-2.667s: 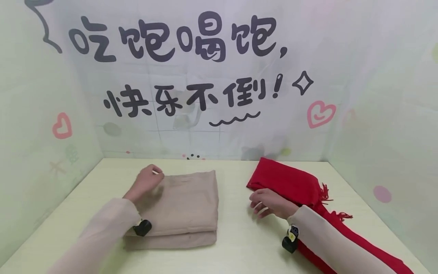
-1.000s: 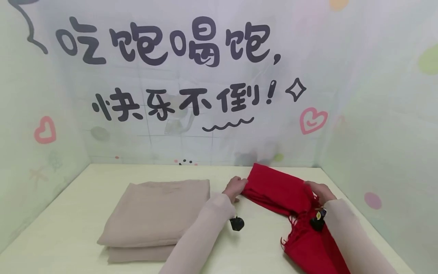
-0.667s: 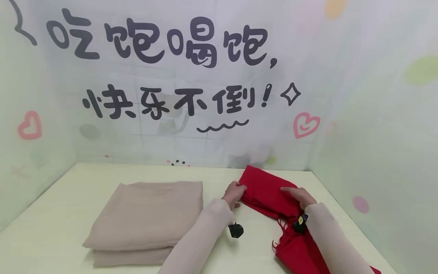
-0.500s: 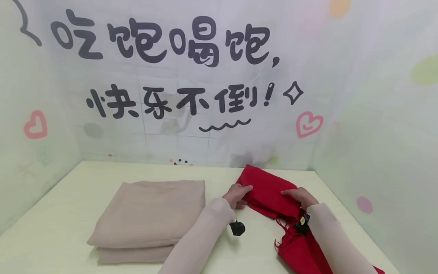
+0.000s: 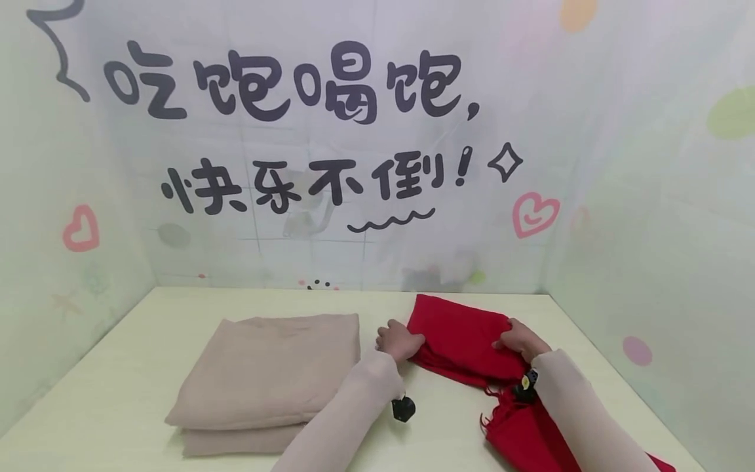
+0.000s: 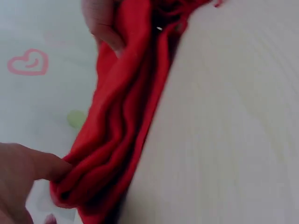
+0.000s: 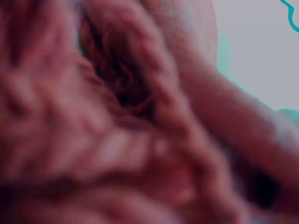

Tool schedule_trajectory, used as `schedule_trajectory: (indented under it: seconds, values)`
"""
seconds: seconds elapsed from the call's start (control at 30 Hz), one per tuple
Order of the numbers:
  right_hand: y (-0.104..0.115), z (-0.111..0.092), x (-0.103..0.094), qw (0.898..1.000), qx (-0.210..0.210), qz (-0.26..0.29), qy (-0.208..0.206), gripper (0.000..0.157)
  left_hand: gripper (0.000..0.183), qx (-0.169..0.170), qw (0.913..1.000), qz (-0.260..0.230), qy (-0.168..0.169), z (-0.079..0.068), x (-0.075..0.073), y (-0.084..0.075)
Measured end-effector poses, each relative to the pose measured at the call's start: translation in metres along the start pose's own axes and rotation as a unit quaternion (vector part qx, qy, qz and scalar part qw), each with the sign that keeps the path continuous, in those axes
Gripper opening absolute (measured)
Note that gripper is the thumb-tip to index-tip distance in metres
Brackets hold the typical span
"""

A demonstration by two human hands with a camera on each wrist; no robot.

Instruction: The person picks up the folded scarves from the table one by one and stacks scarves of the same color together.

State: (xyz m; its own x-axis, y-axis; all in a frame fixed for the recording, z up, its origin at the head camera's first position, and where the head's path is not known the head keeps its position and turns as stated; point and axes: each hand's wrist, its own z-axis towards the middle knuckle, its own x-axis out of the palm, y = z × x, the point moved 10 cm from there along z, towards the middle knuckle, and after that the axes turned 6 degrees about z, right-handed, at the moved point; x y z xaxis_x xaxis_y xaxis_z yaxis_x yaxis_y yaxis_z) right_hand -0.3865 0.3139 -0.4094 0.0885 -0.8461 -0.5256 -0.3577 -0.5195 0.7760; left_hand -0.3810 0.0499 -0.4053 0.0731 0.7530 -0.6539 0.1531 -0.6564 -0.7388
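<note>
While the right hand (image 5: 523, 339) grips the right end of the folded red scarf (image 5: 454, 334), its thumb on top of the cloth, the left hand (image 5: 399, 339) touches the left end with its thumb. It is hard to tell if the left hand pinches the cloth or just touches it. The folded part is on the right side of the table (image 5: 106, 393), near the back wall (image 5: 330, 262). Red fringe (image 5: 500, 401) hangs out just below it, and a long piece runs toward the person under the right sleeve (image 5: 580, 410). From the left wrist, many soft layers show along the scarf's edge. The right wrist view is very blurry. A folded tan cloth (image 5: 271, 367) lies to the left, apart from the scarf.
</note>
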Motion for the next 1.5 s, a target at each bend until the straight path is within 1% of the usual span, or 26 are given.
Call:
schedule_trajectory:
  seconds: [0.03, 0.07, 0.13, 0.2, 0.27, 0.4, 0.47, 0.6, 0.7, 0.87, 1.0, 1.1, 1.2, 1.27, 1.33, 1.43, 1.5]
  values:
    - [0.000, -0.001, 0.001, 1.000, -0.001, -0.003, 0.004, 0.081, 0.044, 0.000, 0.9999, 0.004, -0.010, -0.001, -0.002, 0.000]
    - [0.000, -0.001, 0.002, 1.000, -0.003, -0.005, 0.008, 0.081, 0.053, -0.004, 0.9999, -0.008, -0.011, -0.001, -0.001, -0.001]
    - [0.003, -0.003, 0.002, 1.000, -0.014, -0.019, 0.012, 0.081, 0.066, -0.015, 0.9983, -0.056, 0.008, -0.001, 0.003, -0.001]
    - [0.007, -0.004, 0.002, 0.999, -0.028, -0.034, 0.013, 0.081, 0.074, -0.030, 0.9940, -0.100, 0.034, 0.000, 0.010, -0.002]
    - [0.011, -0.006, 0.001, 0.998, -0.043, -0.047, 0.015, 0.081, 0.076, -0.033, 0.9914, -0.118, 0.047, 0.000, 0.014, -0.003]
    - [0.017, -0.008, 0.003, 0.996, -0.065, -0.061, 0.029, 0.078, 0.075, -0.020, 0.9933, -0.106, 0.041, -0.002, 0.016, -0.001]
    - [0.018, -0.010, 0.006, 0.995, -0.070, -0.067, 0.039, 0.077, 0.076, -0.014, 0.9936, -0.103, 0.046, -0.004, 0.018, 0.001]
    - [0.016, -0.014, 0.008, 0.993, -0.059, -0.086, 0.051, 0.075, 0.084, 0.005, 0.9936, -0.089, 0.070, -0.010, 0.021, 0.003]
    - [0.015, -0.019, 0.007, 0.991, -0.051, -0.106, 0.061, 0.075, 0.085, 0.015, 0.9935, -0.080, 0.080, -0.016, 0.019, 0.003]
    - [0.014, -0.027, 0.006, 0.988, -0.048, -0.124, 0.083, 0.077, 0.087, 0.017, 0.9907, -0.086, 0.103, -0.026, 0.019, 0.007]
    - [0.011, -0.031, 0.003, 0.986, -0.043, -0.140, 0.086, 0.082, 0.085, 0.028, 0.9918, -0.078, 0.098, -0.029, 0.019, 0.008]
    - [0.011, -0.032, 0.005, 0.983, -0.059, -0.156, 0.082, 0.078, 0.080, 0.043, 0.9925, -0.076, 0.086, -0.028, 0.016, 0.007]
    - [0.015, -0.030, 0.011, 0.977, -0.099, -0.169, 0.080, 0.063, 0.076, 0.048, 0.9924, -0.080, 0.081, -0.027, 0.013, 0.009]
    - [0.017, -0.029, 0.015, 0.974, -0.122, -0.172, 0.078, 0.052, 0.075, 0.049, 0.9934, -0.073, 0.074, -0.026, 0.010, 0.011]
    - [0.018, -0.027, 0.018, 0.971, -0.140, -0.178, 0.078, 0.046, 0.076, 0.048, 0.9944, -0.063, 0.070, -0.027, 0.008, 0.014]
    - [0.014, -0.025, 0.021, 0.968, -0.151, -0.183, 0.083, 0.046, 0.077, 0.053, 0.9952, -0.050, 0.066, -0.031, 0.006, 0.016]
    - [0.013, -0.027, 0.018, 0.966, -0.156, -0.188, 0.087, 0.048, 0.075, 0.061, 0.9955, -0.041, 0.059, -0.033, 0.004, 0.015]
